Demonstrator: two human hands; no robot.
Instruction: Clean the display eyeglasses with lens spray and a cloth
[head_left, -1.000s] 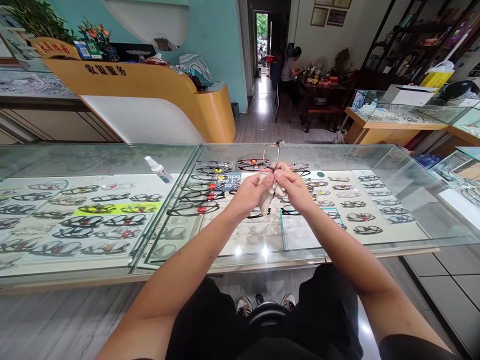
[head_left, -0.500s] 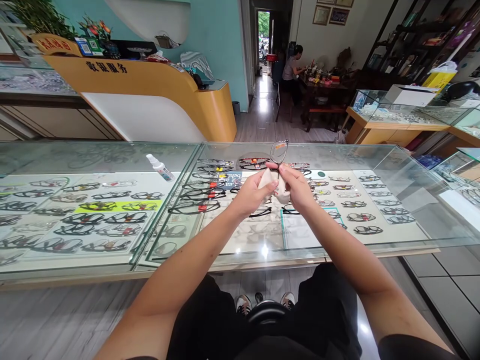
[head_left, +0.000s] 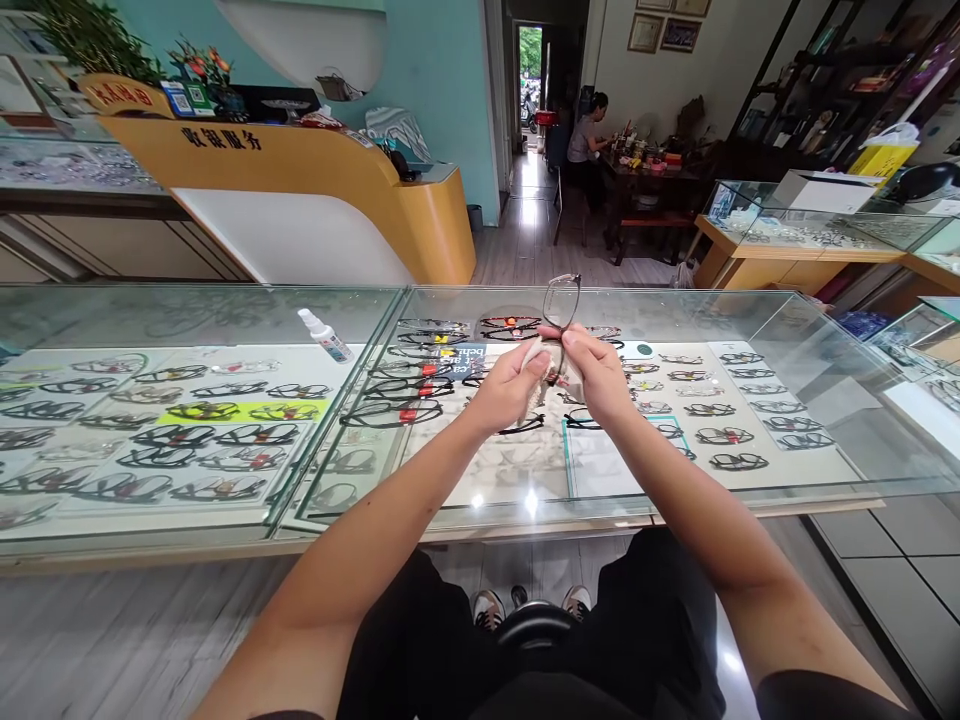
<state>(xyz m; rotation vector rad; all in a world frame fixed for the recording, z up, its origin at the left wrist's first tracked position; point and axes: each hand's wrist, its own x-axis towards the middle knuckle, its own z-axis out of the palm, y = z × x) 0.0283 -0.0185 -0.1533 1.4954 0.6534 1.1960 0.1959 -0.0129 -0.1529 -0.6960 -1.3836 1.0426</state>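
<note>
A thin-rimmed pair of glasses [head_left: 562, 301] stands up above my two hands, over the glass display counter [head_left: 480, 500]. My left hand [head_left: 508, 382] is closed on a pale cleaning cloth [head_left: 541, 372], pressed against the lower part of the glasses. Pinching the frame from the right is my right hand [head_left: 598, 370], its thumb on top. The two hands touch each other. Part of the glasses is hidden by the cloth and fingers.
A small white spray bottle [head_left: 324, 335] lies on the counter top to the left. Several rows of eyeglass frames [head_left: 225, 410] fill the case below. An orange reception desk [head_left: 315, 200] stands behind. A person [head_left: 583, 135] sits at a far table. My shoes [head_left: 532, 605] show below.
The glasses have turned, so the upright lens now faces me more fully. My hands shifted slightly together and the cloth is more bunched in my left hand.
</note>
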